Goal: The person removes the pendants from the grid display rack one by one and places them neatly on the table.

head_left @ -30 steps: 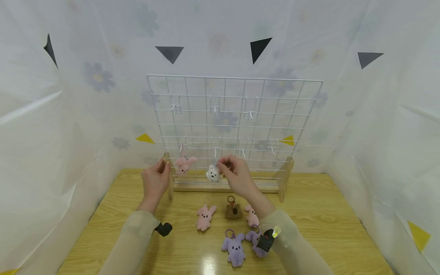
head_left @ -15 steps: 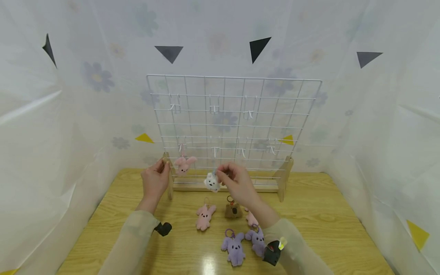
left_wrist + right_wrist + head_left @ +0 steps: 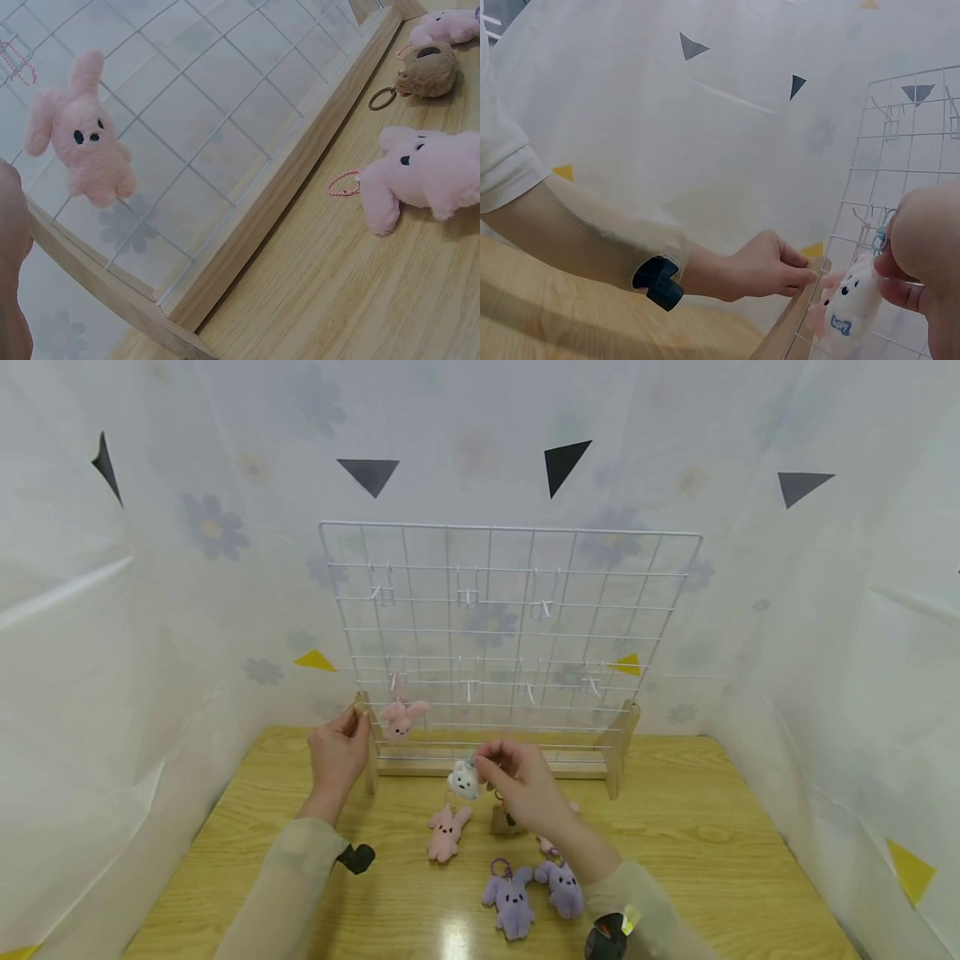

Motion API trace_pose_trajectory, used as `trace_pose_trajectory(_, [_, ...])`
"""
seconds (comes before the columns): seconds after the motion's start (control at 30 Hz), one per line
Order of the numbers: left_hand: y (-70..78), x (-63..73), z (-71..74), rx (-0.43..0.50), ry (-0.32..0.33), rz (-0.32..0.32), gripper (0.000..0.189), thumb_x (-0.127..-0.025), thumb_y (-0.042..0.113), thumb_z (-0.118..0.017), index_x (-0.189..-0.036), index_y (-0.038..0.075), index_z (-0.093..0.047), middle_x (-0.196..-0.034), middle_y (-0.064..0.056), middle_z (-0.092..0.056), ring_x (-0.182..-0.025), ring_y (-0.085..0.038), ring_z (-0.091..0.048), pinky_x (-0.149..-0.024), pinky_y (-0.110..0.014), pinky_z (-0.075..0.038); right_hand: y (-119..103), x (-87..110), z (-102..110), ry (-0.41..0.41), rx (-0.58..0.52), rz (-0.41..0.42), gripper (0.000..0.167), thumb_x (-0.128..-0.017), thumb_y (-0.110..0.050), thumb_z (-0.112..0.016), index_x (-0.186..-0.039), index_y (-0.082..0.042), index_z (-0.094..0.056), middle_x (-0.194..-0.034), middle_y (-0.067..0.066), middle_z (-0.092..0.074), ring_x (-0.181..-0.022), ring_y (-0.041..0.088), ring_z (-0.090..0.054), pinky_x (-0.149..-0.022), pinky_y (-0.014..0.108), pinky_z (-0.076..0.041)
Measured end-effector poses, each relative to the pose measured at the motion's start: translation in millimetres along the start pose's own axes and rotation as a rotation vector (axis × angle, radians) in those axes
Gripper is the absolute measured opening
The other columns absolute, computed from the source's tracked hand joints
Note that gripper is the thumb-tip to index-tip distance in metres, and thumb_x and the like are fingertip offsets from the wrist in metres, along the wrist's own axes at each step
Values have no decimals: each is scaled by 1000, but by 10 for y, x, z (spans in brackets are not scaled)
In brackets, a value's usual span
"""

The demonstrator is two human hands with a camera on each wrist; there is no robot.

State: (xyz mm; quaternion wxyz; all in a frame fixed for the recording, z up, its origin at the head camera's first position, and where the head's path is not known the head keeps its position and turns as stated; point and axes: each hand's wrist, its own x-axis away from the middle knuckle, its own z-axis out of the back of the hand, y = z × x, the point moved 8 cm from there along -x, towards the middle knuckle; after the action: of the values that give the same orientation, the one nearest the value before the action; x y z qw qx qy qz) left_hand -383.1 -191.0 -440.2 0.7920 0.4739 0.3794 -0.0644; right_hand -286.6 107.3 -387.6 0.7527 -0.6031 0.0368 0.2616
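Note:
My right hand (image 3: 521, 781) pinches a small white plush keychain (image 3: 464, 779) by its blue ring, in front of the rack's base and above the table. In the right wrist view the white plush (image 3: 853, 304) dangles below the fingers, with blue marking on its body. My left hand (image 3: 340, 752) grips the top of the wooden left foot (image 3: 371, 752) of the white wire grid rack (image 3: 491, 631). One pink bunny keychain (image 3: 402, 720) hangs from the lower left hook; the left wrist view shows this bunny (image 3: 86, 139) against the wires.
On the table (image 3: 697, 843) lie a pink bunny (image 3: 446, 835), a brown plush (image 3: 504, 821), two purple bunnies (image 3: 513, 902) and another pink one partly behind my right wrist. White hooks (image 3: 529, 693) stick out from the grid in two rows.
The white plush keychain has come off its lower-row hook and moved down and toward me in my right hand. My left hand stays on the rack's foot.

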Motion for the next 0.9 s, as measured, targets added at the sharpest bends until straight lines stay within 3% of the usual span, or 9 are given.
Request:
trace_pose_trajectory(0.27, [2,2,-2,12,-2,27,20,-98,1,-74,-113,-11,-76,-101,-29,-74,-86,-41,-77,-68,-1,-47,44,169,-105,-69,4,7,10,-109,-9,-62,-108,-2,-69,-97,9,-69,-83,30,-66,-71,29,-59])
trace_pose_trajectory(0.5, [18,5,2,7,-4,22,20,-97,0,-73,-113,-13,-75,-101,-31,-73,-86,-42,-77,-68,0,-47,105,358,-297,-160,8,-39,12,-110,-15,-61,-109,-5,-68,-97,5,-68,-82,26,-66,-71,28,-59])
trace_pose_trajectory(0.63, [15,5,5,5,-4,33,21,-97,0,-73,-113,-12,-76,-101,-30,-74,-86,-41,-77,-68,0,-47,145,465,-411,-212,-19,-35,11,-109,-14,-61,-110,-4,-68,-97,7,-69,-81,27,-66,-71,28,-60])
trace_pose_trajectory(0.8, [9,7,5,11,-9,56,21,-98,0,-73,-114,-12,-75,-102,-30,-74,-88,-41,-77,-68,0,-47,205,575,-524,-271,-73,-48,12,-109,-14,-61,-110,-4,-68,-97,11,-69,-80,15,-63,-69,25,-57])
trace_pose_trajectory(0.9, [10,4,1,19,-11,60,21,-98,0,-72,-114,-12,-75,-103,-30,-74,-88,-41,-77,-68,-1,-48,229,615,-569,-290,-96,-65,13,-110,-14,-61,-110,-3,-68,-97,12,-68,-81,15,-62,-69,24,-56])
